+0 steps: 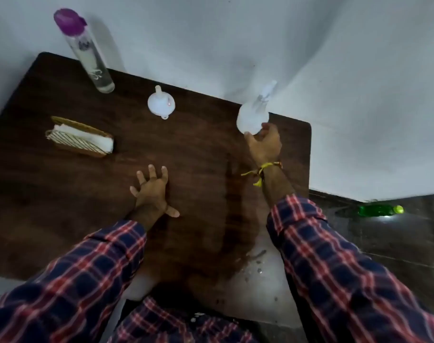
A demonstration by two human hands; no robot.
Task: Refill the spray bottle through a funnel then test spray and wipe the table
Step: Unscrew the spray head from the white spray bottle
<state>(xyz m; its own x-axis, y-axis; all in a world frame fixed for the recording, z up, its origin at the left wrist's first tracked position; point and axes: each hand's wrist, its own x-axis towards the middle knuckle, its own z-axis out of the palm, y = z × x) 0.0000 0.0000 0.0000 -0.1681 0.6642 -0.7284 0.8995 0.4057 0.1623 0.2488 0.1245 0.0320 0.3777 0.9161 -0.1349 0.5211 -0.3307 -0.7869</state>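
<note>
A translucent white spray bottle (253, 117) stands at the far right edge of the dark wooden table (198, 149). My right hand (265, 142) grips its lower body, with thumb and fingers curled round it. A white funnel (161, 104) lies upside down at the far middle, spout pointing away. A tall clear water bottle (87, 53) with a purple cap stands at the far left corner. My left hand (151, 191) rests flat on the table's middle, fingers spread and holding nothing.
A wicker holder (79, 137) with white napkins sits at the left. A wet, shiny patch (255, 268) covers the table's near right part. A green bottle (380, 210) lies on the dark floor to the right. White walls stand close behind the table.
</note>
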